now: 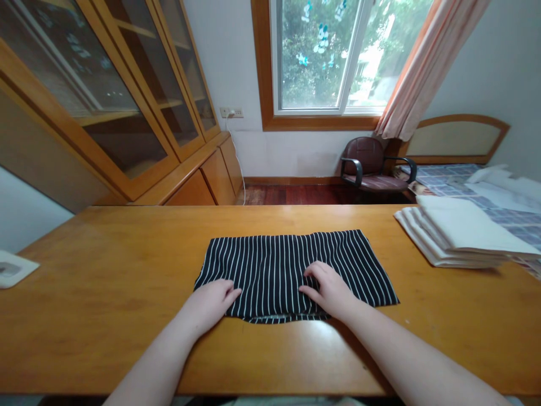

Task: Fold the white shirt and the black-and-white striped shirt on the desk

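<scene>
A black cloth (270, 270) with thin white stripes lies folded into a wide rectangle on the wooden table (127, 316). Its near edge shows a lower layer peeking out beneath the top one. My left hand (211, 303) rests on the cloth's near left part, thumb pointing right; its other fingers show only in part. Right of the cloth's middle, my right hand (327, 288) touches the fabric with fingers lightly bent and the thumb held apart from them. Neither hand shows a grip on the cloth.
A stack of folded white sheets (460, 231) sits at the table's right edge. A white object (14, 269) lies at the far left. Beyond stand a glass-door cabinet (139, 96), a maroon armchair (366, 160) and a bed (456, 175) under a window (329, 56).
</scene>
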Demonstrator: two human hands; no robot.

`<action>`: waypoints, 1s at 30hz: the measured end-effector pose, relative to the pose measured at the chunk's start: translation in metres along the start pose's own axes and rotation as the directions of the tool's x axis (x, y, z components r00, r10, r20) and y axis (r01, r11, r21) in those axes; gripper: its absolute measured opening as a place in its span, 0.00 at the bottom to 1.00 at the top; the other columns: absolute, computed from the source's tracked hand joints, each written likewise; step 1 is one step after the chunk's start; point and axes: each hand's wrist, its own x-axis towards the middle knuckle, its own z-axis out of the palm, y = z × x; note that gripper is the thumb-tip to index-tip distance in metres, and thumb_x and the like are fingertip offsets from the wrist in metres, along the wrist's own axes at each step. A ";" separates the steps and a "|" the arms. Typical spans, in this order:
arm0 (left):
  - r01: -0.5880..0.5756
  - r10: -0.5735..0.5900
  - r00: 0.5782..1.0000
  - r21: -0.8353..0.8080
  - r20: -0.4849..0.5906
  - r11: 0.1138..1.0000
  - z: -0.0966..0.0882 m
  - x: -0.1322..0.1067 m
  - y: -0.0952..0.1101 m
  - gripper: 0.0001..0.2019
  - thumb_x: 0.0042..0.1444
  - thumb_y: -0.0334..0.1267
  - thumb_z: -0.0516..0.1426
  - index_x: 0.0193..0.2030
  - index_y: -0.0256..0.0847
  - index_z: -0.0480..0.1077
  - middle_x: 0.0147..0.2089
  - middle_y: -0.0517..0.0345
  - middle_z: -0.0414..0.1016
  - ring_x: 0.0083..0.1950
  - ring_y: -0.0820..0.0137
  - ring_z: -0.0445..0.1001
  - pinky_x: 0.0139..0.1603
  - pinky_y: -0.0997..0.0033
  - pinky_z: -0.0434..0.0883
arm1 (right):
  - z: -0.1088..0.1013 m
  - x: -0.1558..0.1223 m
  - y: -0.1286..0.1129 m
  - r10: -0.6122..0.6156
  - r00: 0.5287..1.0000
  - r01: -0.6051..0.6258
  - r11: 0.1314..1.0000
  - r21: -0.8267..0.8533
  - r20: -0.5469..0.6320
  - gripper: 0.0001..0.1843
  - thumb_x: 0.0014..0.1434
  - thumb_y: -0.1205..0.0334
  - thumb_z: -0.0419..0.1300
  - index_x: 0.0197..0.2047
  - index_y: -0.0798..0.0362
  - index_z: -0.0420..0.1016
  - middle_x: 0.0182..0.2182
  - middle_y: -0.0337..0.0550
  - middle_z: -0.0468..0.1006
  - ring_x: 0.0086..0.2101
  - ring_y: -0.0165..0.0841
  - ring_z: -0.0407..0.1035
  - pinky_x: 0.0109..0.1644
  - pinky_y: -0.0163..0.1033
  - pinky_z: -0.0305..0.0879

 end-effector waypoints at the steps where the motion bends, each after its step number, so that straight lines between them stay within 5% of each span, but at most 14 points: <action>1: 0.009 -0.008 0.998 0.014 -0.066 1.000 0.003 0.002 -0.001 0.19 0.60 0.47 0.43 0.30 0.40 0.68 0.32 0.54 0.72 0.34 0.65 0.70 0.36 0.67 0.65 | 0.001 0.000 0.001 -0.012 1.000 0.012 1.000 -0.029 -0.013 0.20 0.54 0.52 0.61 0.48 0.52 0.68 0.48 0.50 0.71 0.50 0.40 0.64 0.54 0.48 0.60; 5: -0.120 0.137 0.956 0.081 -0.260 0.989 0.023 0.007 -0.003 0.22 0.60 0.49 0.46 0.55 0.42 0.66 0.59 0.47 0.65 0.59 0.58 0.63 0.57 0.55 0.60 | 0.003 0.001 0.007 -0.040 0.984 0.063 0.990 -0.124 0.176 0.52 0.45 0.38 0.62 0.66 0.52 0.48 0.66 0.56 0.47 0.63 0.49 0.42 0.63 0.61 0.39; 8: -0.164 0.188 0.969 0.152 -0.161 0.975 0.037 0.008 -0.008 0.30 0.58 0.53 0.48 0.67 0.50 0.51 0.70 0.53 0.45 0.69 0.53 0.43 0.64 0.44 0.45 | 0.007 0.000 0.011 -0.027 0.954 0.079 0.984 -0.160 0.299 0.61 0.41 0.30 0.59 0.69 0.52 0.38 0.67 0.58 0.38 0.65 0.51 0.33 0.62 0.65 0.30; 12: -0.077 0.084 0.996 0.176 -0.030 0.981 0.041 0.009 -0.015 0.35 0.56 0.58 0.47 0.68 0.52 0.42 0.71 0.54 0.38 0.70 0.52 0.34 0.64 0.38 0.39 | 0.010 0.000 0.014 0.030 0.947 0.047 0.972 -0.230 0.319 0.62 0.41 0.29 0.57 0.69 0.53 0.39 0.67 0.60 0.37 0.64 0.54 0.31 0.60 0.69 0.26; 25: 0.024 -0.017 0.999 0.199 -0.036 0.980 0.037 -0.003 -0.049 0.44 0.48 0.62 0.54 0.68 0.48 0.45 0.71 0.49 0.34 0.70 0.50 0.34 0.65 0.45 0.43 | -0.021 -0.017 0.039 0.187 0.872 -0.092 0.970 -0.224 0.452 0.68 0.32 0.31 0.64 0.69 0.47 0.37 0.67 0.56 0.35 0.64 0.57 0.27 0.56 0.73 0.19; 30: 0.074 -0.073 0.997 0.164 -0.014 0.984 0.015 0.002 -0.031 0.42 0.51 0.63 0.50 0.68 0.43 0.46 0.70 0.44 0.33 0.69 0.47 0.31 0.64 0.42 0.42 | -0.030 -0.013 0.031 0.174 0.905 -0.103 0.975 -0.197 0.388 0.60 0.40 0.32 0.61 0.69 0.50 0.41 0.67 0.57 0.36 0.64 0.54 0.29 0.61 0.67 0.30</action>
